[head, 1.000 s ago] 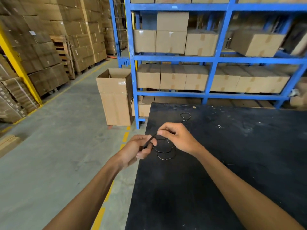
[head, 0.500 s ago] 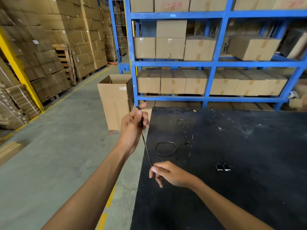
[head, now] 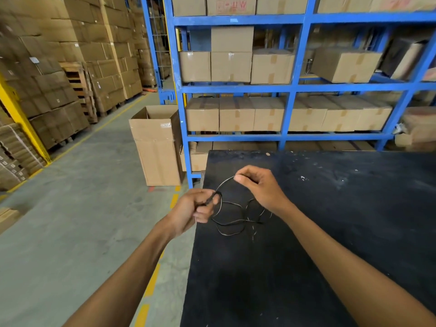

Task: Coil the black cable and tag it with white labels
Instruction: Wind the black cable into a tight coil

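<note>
A thin black cable [head: 232, 223] lies in loose loops on the black table [head: 330, 232] near its left edge. My left hand [head: 195, 208] hangs just off that edge and pinches one end of the cable between thumb and fingers. My right hand [head: 259, 187] is over the table, a little farther back, and pinches the cable higher up. An arc of cable runs between the two hands. The rest of the cable trails below and under my right wrist. I see no white labels in view.
An open cardboard box [head: 157, 145] stands on the concrete floor beyond the table's left corner. Blue shelving [head: 290, 88] full of cartons rises right behind the table. Stacked cartons and wooden pallets [head: 80, 90] line the aisle at left.
Half a second ago my left hand was raised and my right hand low, stretching the cable. Now the left has dropped, the right has come up, and a loop arcs between them.
</note>
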`<action>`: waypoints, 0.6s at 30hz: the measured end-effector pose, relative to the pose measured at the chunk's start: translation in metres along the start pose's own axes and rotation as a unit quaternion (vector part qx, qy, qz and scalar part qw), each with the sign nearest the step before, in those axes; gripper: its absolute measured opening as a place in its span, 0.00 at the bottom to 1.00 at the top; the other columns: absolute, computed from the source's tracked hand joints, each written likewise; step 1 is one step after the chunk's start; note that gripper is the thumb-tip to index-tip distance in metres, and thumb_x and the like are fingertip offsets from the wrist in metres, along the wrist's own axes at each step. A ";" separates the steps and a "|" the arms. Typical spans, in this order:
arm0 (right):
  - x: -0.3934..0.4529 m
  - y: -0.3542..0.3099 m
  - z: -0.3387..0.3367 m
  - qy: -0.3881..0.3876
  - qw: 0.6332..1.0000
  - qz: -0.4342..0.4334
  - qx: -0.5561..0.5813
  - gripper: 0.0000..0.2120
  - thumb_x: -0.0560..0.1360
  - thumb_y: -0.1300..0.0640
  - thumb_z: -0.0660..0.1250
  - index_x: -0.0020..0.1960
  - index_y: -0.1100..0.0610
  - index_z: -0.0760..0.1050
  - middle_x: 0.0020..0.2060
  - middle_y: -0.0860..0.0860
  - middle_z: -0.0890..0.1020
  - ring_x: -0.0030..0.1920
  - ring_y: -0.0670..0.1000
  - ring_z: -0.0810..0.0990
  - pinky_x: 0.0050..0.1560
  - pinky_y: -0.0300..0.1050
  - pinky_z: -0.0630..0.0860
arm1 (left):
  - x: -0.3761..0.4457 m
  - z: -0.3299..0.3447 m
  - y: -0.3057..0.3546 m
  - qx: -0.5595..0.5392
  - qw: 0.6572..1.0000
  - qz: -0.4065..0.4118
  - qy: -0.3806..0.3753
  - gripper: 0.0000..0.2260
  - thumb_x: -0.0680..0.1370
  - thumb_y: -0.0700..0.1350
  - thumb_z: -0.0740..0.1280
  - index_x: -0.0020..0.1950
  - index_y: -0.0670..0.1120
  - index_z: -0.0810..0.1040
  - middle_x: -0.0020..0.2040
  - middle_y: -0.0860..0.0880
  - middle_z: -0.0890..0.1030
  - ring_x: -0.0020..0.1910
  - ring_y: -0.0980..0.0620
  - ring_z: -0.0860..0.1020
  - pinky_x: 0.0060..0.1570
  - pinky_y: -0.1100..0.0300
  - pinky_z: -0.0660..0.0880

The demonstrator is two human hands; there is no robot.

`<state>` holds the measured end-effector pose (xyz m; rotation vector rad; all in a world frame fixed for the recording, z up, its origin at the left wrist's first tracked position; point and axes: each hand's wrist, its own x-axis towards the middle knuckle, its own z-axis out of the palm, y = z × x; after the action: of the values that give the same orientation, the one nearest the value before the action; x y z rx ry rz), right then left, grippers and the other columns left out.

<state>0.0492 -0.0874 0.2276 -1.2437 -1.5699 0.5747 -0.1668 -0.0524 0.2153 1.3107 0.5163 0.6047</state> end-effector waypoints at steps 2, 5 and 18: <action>-0.001 0.010 0.001 0.008 0.999 0.040 0.019 0.08 0.81 0.57 0.66 0.44 0.49 0.79 0.32 0.39 0.79 0.34 0.37 0.75 0.38 0.31 0.72 | -0.003 0.006 0.009 -0.075 0.997 0.023 -0.026 0.16 0.78 0.43 0.56 0.32 0.48 0.77 0.24 0.55 0.60 0.23 0.56 0.53 0.24 0.62 0.51; -0.018 0.027 0.021 -0.057 0.989 0.100 0.095 0.12 0.84 0.56 0.59 0.47 0.55 0.78 0.29 0.45 0.72 0.29 0.44 0.67 0.29 0.34 0.64 | -0.001 0.013 0.025 -0.185 0.978 0.091 -0.007 0.13 0.80 0.44 0.56 0.40 0.43 0.77 0.28 0.52 0.58 0.24 0.55 0.54 0.26 0.62 0.53; -0.044 -0.016 0.025 -0.259 0.962 0.034 0.078 0.17 0.83 0.46 0.59 0.43 0.50 0.81 0.27 0.46 0.65 0.28 0.46 0.62 0.29 0.40 0.61 | 0.011 0.009 0.022 0.418 0.857 0.187 0.236 0.12 0.83 0.40 0.58 0.44 0.47 0.78 0.32 0.49 0.74 0.30 0.59 0.71 0.36 0.67 0.68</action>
<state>0.0179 -0.1281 0.2127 -1.0803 -1.8666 1.1165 -0.1558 -0.0483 0.2388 2.1326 1.0093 1.1134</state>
